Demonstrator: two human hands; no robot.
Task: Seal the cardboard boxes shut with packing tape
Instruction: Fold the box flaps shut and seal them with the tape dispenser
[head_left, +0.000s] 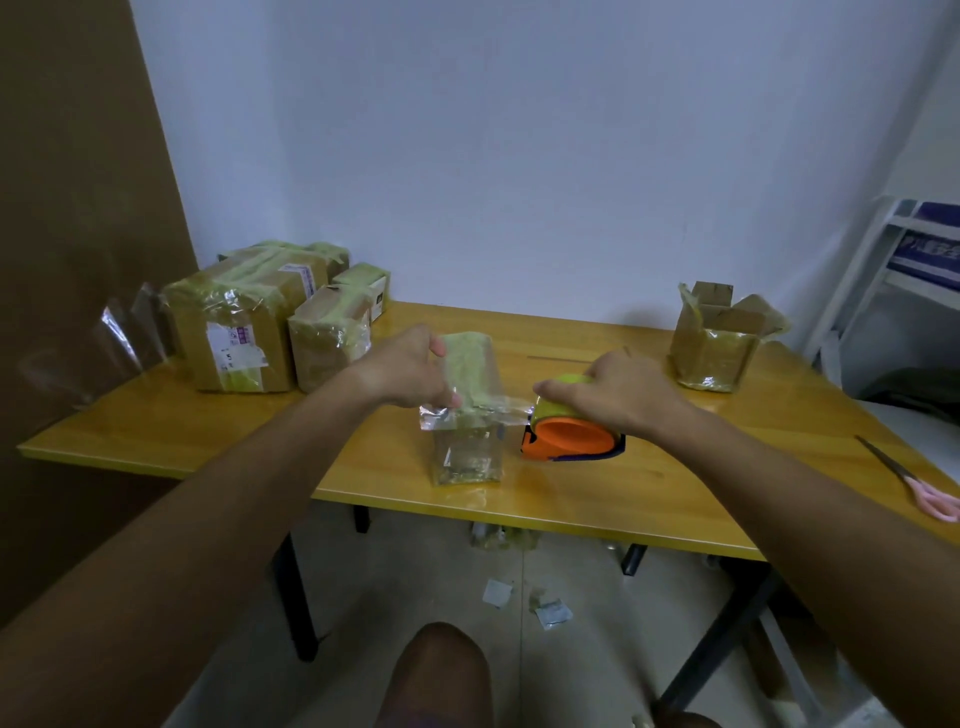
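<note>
The small box (467, 410) stands upright near the front edge of the table (597, 499), at 12 o'clock from the viewer. The left hand (410, 371) curls over its top and pins the tape end (439, 415) against it with the thumb. The box looks light and stiff but easily tipped, so it is best held from above. At 3 o'clock of the box, just beside it, the right hand (618, 389) grips the tape dispenser (569, 431), with fingers wrapped over the roll. The stretched tape is thin, sticky and prone to creasing, so it needs to be kept taut. Farther back: one open box (719, 343) at 2 o'clock; about four taped boxes (270, 317) at 10 o'clock. One pair of scissors (914, 480) lies at 3 o'clock.
</note>
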